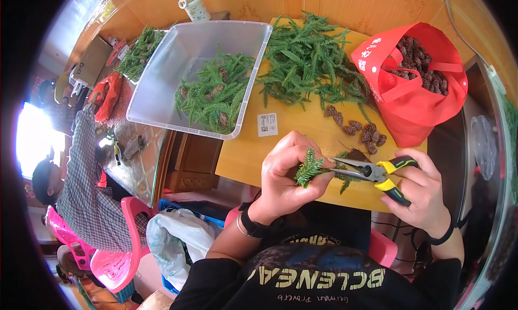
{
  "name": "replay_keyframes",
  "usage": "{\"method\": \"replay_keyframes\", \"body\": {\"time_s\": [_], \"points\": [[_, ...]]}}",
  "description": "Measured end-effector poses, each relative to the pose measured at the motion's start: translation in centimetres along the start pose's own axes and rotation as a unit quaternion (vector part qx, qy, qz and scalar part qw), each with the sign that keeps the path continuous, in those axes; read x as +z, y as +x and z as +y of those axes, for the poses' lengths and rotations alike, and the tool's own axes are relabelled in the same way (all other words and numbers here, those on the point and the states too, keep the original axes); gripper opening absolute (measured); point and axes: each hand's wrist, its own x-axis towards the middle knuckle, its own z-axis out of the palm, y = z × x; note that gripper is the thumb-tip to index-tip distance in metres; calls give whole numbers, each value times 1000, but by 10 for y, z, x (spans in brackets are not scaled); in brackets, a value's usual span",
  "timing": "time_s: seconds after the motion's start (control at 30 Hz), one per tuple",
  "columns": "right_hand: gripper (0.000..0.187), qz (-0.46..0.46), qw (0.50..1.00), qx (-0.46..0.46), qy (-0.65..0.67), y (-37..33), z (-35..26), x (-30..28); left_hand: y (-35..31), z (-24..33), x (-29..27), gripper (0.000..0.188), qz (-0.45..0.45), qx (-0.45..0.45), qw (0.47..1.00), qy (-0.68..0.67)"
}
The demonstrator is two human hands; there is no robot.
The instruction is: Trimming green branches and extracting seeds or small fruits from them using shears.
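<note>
My left hand (286,175) pinches a small green evergreen sprig (308,168) above the near edge of the yellow table (243,148). In my right hand (423,194) are pliers with yellow and black handles (377,173); their jaws touch the sprig's stem. Loose brown pine cones (359,129) lie on the table just beyond my hands. A heap of green sprigs (310,59) covers the far part of the table.
A clear plastic bin (162,83) at left holds sprigs with cones. At right a red bag (410,83) is full of pine cones. A person in a checked shirt (86,186) sits on a pink stool at far left. A white bag (172,245) lies below.
</note>
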Motion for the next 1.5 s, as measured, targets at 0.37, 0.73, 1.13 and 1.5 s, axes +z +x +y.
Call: {"method": "replay_keyframes", "body": {"time_s": [0.37,0.73,1.13,1.5], "points": [[23,-14,999,-8,51,-3,2,2,-1,-2,2,15,-13,-6,999,-41],[24,-25,998,-19,50,-5,7,0,2,-1,4,15,-28,-2,999,-43],[28,-48,998,-30,40,-12,13,3,2,-4,3,16,-34,-3,998,-44],[31,-33,990,23,133,-8,29,4,13,-4,-3,26,-22,92,989,116]]}}
